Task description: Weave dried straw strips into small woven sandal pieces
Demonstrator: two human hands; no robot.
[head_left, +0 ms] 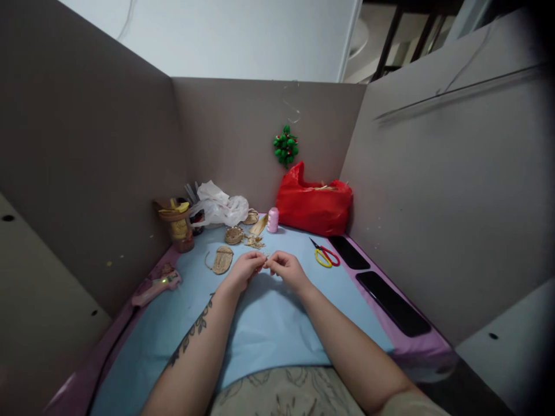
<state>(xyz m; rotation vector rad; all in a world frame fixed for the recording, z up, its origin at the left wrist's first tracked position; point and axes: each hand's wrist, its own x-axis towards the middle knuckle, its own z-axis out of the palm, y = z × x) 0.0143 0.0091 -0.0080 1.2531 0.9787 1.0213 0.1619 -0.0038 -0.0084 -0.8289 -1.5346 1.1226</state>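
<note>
Above the middle of the blue cloth (pixel 277 335), my left hand (pixel 248 268) and my right hand (pixel 287 268) meet fingertip to fingertip, both pinched closed. A tiny pale bit shows between the fingertips, too small to name. Just left of my left hand lies a flat, oval woven straw piece (pixel 222 260) with a thin strand trailing from it. Beyond the hands are a small round woven basket (pixel 234 234), loose dry straw scraps (pixel 255 241) and a dried husk leaf (pixel 259 224). A pink thread spool (pixel 273 221) stands upright behind them.
Scissors (pixel 324 255) with red and yellow handles and two black phones (pixel 392 303) lie at the right. A red bag (pixel 314 208) stands at the back. Left are a white plastic bag (pixel 221 209), a holder with tools (pixel 177 225) and a pink glue gun (pixel 158 287). Grey partitions enclose the table.
</note>
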